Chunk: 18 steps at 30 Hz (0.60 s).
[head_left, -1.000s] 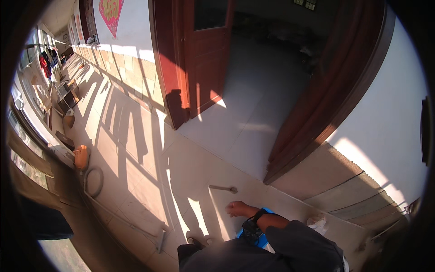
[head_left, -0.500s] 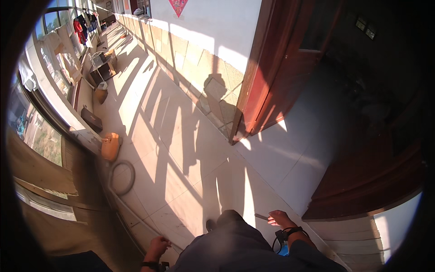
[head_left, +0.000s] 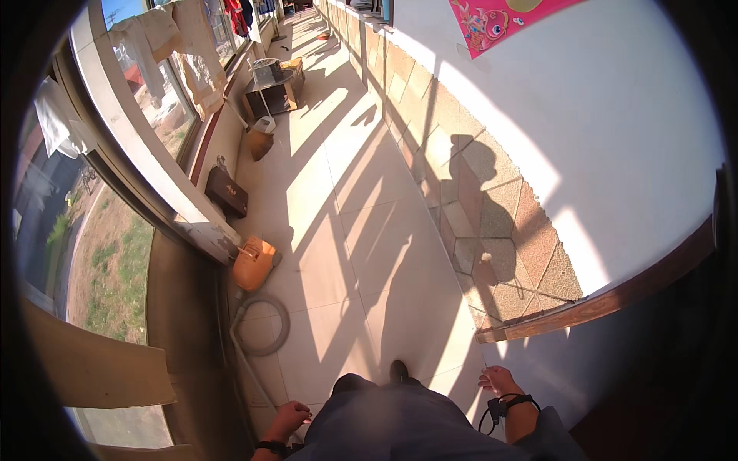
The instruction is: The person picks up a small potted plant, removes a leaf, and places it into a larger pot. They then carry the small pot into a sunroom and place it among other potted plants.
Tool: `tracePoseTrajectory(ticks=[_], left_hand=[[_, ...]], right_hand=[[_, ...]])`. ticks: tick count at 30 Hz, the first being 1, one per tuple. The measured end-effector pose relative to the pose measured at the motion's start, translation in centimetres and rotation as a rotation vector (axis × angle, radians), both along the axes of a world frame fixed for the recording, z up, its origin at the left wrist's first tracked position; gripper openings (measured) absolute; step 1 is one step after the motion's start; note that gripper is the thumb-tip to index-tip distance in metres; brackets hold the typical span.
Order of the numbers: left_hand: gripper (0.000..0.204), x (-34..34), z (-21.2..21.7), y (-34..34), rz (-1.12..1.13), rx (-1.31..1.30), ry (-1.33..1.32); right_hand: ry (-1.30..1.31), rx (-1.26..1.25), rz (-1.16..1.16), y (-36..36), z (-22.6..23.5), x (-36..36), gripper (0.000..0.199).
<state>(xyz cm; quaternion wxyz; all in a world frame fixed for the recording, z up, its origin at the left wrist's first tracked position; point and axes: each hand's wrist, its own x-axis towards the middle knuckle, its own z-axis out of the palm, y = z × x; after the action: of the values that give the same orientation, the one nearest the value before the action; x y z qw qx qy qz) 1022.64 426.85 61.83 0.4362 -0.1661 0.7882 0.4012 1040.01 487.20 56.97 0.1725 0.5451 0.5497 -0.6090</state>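
Observation:
At the lower edge my left hand point(head_left: 289, 419) hangs beside my dark trousers, its fingers loosely bent and nothing visible in them. My right hand point(head_left: 500, 380) is at the lower right, fingers closed around a thin, stick-like thing point(head_left: 484, 369). Only a sliver of it shows, too little to name its kind. Each wrist wears a black band, and a dark loop of cord point(head_left: 486, 421) hangs at the right one. Neither hand touches the floor or the wall.
A coiled grey hose point(head_left: 284, 323) lies on the tiled floor point(head_left: 330, 330) near an orange canister-like thing point(head_left: 256, 263). Beyond stand a dark brown case point(head_left: 227, 192), a brown pot point(head_left: 260, 144) and a box-like stand point(head_left: 270, 97). Windows run left; a stone-clad wall point(head_left: 484, 207) runs right.
My view has turned right and along the corridor. The red door has left the view, and more white wall and pink poster shows. My right hand still grips the thin thing.

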Motion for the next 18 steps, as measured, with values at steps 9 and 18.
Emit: tracePoseTrajectory(ticks=[9, 18], left_hand=[[0.028, -26.8, -1.8, 2.6, -0.097, -0.160, 0.093], [0.029, -69.8, 5.6, 9.7, -0.065, -0.092, 0.191]], right_hand=[[0.274, 0.051, 0.192, 2.9, 3.4, -45.9, 0.031], [0.048, -0.083, 0.145, 6.4, 2.0, -67.0, 0.038]])
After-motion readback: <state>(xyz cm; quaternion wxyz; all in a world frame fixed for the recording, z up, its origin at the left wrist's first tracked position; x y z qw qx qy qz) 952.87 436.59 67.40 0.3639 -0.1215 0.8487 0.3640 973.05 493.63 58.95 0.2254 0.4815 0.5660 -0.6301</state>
